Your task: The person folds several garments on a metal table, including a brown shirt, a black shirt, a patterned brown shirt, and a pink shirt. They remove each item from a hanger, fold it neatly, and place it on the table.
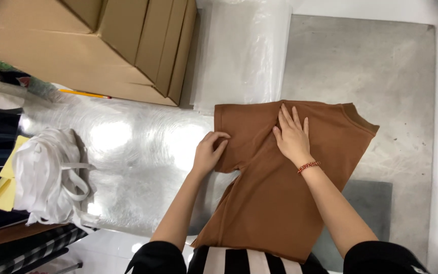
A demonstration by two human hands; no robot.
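Observation:
A brown short-sleeved shirt (275, 198) lies spread on a shiny metal table (143, 152), its lower end hanging toward me. My left hand (209, 152) pinches the folded left sleeve edge of the shirt. My right hand (292, 134) rests flat, fingers apart, on the upper middle of the shirt, pressing the cloth down. A red bead bracelet sits on my right wrist.
Stacked cardboard boxes (112, 45) stand at the back left. A pile of clear plastic bags (242, 50) lies behind the shirt. A bundle of white ribbon (46, 177) sits at the left edge over yellow paper (6, 185). A yellow pencil (84, 94) lies by the boxes.

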